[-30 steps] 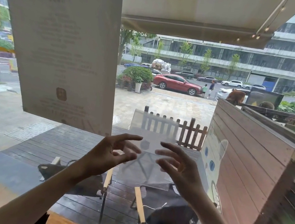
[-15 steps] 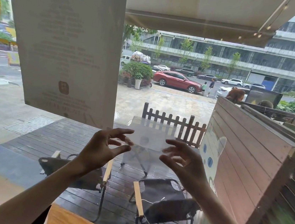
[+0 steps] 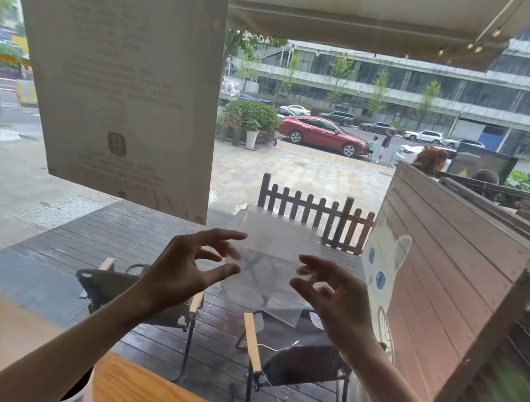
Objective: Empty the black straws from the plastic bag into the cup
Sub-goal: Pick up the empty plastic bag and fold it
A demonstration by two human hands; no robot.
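I have both arms raised in front of a window, and between my hands hangs the clear plastic bag (image 3: pixel 269 261), a see-through sheet standing upright, its top edge above my fingertips and its lower part dropping below my palms toward the folding chairs (image 3: pixel 298 355) seen outside. My left hand (image 3: pixel 188 268) is at the bag's left edge with the fingers spread and lightly bent, the thumb underneath pointing right; the forefinger and thumb tips lie right at the plastic, but the film is so transparent and blurred that I cannot tell whether I pinch it or merely touch it. My right hand (image 3: pixel 335 296) is at the bag's right edge, fingers curled loosely toward the left, tips against or just beside the film, and here too I cannot tell whether there is a real grip. No black straws show inside the bag. Low at the left, beside my left forearm, a white rim (image 3: pixel 75 401) peeks out above the wooden counter (image 3: pixel 150 393); it may be the cup, though too little shows to be sure. A large paper notice (image 3: pixel 122 76) is stuck on the glass up to the left, and a red car (image 3: pixel 323 134) stands on the street beyond
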